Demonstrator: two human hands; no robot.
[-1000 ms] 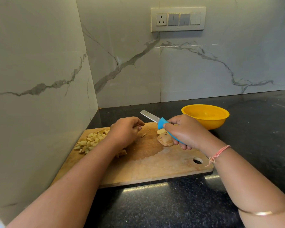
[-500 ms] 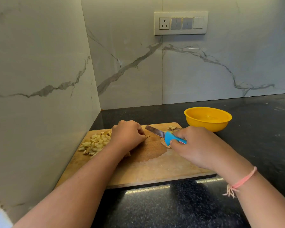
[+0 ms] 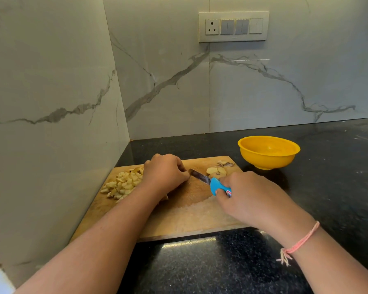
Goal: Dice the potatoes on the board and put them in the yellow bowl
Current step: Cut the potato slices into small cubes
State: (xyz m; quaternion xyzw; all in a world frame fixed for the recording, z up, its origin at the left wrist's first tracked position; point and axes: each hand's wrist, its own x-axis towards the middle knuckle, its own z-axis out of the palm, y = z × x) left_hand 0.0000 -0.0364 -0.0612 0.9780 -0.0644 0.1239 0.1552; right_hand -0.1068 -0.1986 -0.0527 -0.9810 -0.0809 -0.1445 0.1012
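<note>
A wooden cutting board (image 3: pixel 185 217) lies on the black counter. A heap of diced potato (image 3: pixel 124 183) sits at its far left. My left hand (image 3: pixel 164 175) is curled on the board beside the heap, fingers bent over something I cannot see. My right hand (image 3: pixel 251 196) grips a knife by its blue handle (image 3: pixel 218 186); the blade (image 3: pixel 199 177) points left, its tip touching my left hand's fingers. Potato slices (image 3: pixel 216 171) and peel scraps (image 3: pixel 225 164) lie at the board's far right. The yellow bowl (image 3: pixel 268 151) stands empty, right of the board.
Marble walls meet in a corner behind and left of the board. A switch panel with a socket (image 3: pixel 234 26) hangs on the back wall. The black counter (image 3: pixel 338 177) stretches to the right and toward me.
My right hand has pulled back toward me and lowered the knife, so the blade now reaches my left fingers. The potato slices it covered are now in sight.
</note>
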